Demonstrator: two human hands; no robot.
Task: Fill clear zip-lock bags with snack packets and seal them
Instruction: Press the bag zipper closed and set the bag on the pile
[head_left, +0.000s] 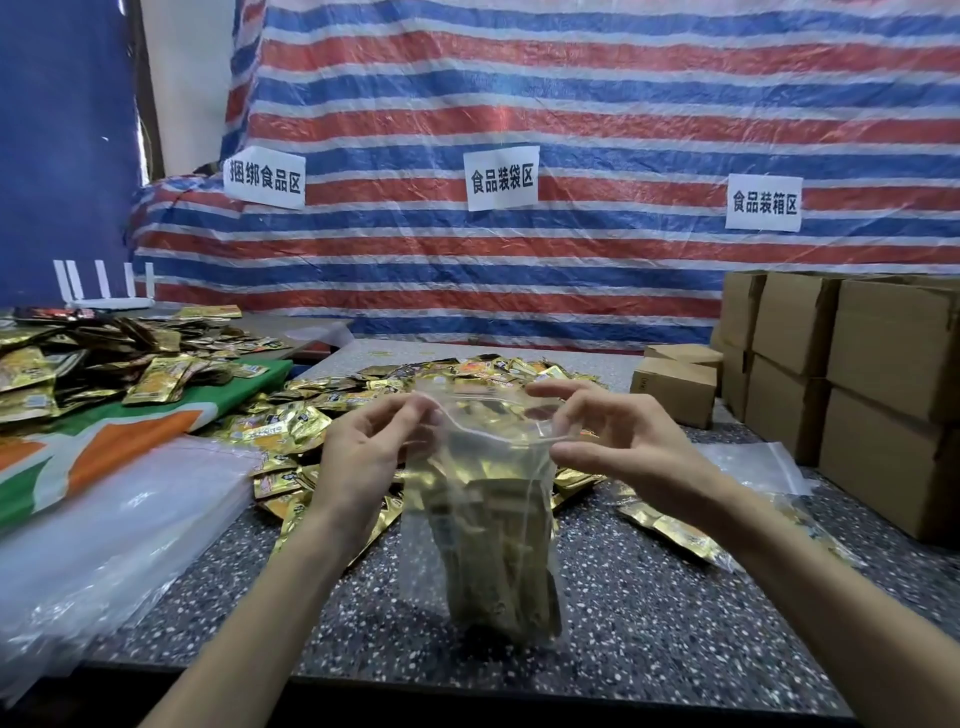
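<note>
Speckled tabletop (649, 613) lies nearest, and over it hangs the clear zip-lock bag (493, 525), upright, its lower half packed with gold snack packets (498, 582). Whether its bottom touches the surface I cannot tell. Well left of the grip sits a stack of empty clear bags (119, 525). The left hand (363, 452) pinches the left corner of the bag's mouth between thumb and fingertips. Between the two hands the mouth gapes: the near lip sags below the far one, so the zip is not yet closed. Beyond the grip, a loose pile (322, 415) of the same gold packets spreads over the table. The right hand (628, 441) pinches the right end of the zip strip with thumb and forefinger, its other fingers spread above. Right of the grip a second clear bag (753, 467) lies flat, and farther right stand cardboard cartons (872, 364).

Filling looks finished for this bag, so the step in hand is sealing. The next move calls for pulling the mouth taut, bringing both lips level, then pressing the zip tracks together from one corner across to the other, leaving no gap.
</note>
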